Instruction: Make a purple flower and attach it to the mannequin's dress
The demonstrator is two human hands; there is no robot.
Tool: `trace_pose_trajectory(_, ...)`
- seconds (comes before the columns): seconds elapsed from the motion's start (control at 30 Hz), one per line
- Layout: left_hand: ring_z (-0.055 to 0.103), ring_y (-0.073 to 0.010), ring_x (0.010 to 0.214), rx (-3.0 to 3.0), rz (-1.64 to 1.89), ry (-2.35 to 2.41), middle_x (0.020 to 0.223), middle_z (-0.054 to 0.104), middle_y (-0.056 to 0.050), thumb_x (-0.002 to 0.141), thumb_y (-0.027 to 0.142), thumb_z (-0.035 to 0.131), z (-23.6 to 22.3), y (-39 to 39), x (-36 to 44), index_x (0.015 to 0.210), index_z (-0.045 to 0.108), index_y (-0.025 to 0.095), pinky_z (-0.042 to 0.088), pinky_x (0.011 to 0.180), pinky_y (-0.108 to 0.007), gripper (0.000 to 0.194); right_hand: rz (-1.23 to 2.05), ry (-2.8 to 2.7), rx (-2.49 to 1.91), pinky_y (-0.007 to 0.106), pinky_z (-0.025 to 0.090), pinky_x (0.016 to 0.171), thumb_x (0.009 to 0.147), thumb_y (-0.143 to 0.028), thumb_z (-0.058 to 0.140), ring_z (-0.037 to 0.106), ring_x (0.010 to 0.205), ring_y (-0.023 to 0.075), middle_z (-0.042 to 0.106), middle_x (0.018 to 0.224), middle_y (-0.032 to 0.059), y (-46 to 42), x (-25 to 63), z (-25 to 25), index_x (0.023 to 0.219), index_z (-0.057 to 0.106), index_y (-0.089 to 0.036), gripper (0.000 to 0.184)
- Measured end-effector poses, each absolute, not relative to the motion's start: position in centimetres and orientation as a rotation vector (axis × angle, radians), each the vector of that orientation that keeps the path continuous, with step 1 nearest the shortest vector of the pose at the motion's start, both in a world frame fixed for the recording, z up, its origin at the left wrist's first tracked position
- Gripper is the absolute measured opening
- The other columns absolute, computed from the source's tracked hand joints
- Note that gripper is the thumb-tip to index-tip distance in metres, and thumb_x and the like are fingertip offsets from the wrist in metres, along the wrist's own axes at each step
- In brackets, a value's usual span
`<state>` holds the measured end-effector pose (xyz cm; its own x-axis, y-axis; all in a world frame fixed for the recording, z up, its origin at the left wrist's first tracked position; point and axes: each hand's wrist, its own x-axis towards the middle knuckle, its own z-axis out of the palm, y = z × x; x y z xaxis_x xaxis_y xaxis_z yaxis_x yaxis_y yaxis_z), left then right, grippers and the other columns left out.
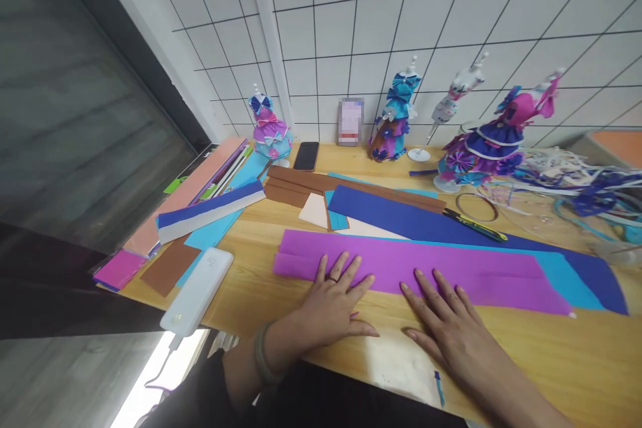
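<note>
My left hand (335, 301) lies flat with fingers spread on the near edge of a long purple foam sheet (481, 271) on the wooden table (576, 354). A ring is on one finger and a bracelet on the wrist. My right hand (451, 324) rests beside it, fingers stretched out, fingertips on the same purple sheet. Neither hand holds anything. Behind the purple sheet lie a dark blue sheet (401, 217) and a light blue sheet (566, 277).
Brown strips (301, 184), a blue-and-white strip (210, 210) and more coloured sheets lie at the left. A white power bank (196, 291) with cable, a black phone (305, 156), a utility knife (474, 224), a tape ring (476, 207) and several dressed mini mannequins (396, 117) stand by the tiled wall.
</note>
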<state>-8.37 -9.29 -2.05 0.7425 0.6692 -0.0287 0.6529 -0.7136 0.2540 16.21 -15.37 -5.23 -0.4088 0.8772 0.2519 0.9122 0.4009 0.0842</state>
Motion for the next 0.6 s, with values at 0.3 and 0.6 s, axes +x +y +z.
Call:
trace_pose_trajectory(0.3,0.003,-0.0309,0.134,2.656,0.038,1.023,0.147,0.014,-0.008,0.072,0.073,0.024,-1.8,-8.6,-8.6,0.137,0.023,0.029,0.006,0.104,-0.058,0.079,-0.407,-2.401,-1.748,0.058,0.032,0.091,0.084,-0.056,0.031,0.027,0.127,0.0374,0.043,0.134,0.0161,-17.1,18.9,-4.7,0.122,0.054,-0.018,0.058)
trace_pose_trajectory(0.6,0.005,-0.0289,0.135,2.615,-0.048,1.051,0.147,0.014,-0.008,0.074,0.070,0.027,-0.7,-7.8,-10.3,0.137,0.020,0.031,0.007,0.104,-0.057,0.075,-0.222,-2.151,-1.923,0.048,0.033,0.098,0.087,-0.048,0.024,0.036,0.124,0.0300,0.050,0.128,0.0134,-15.9,26.0,-3.4,0.125,0.050,-0.014,0.057)
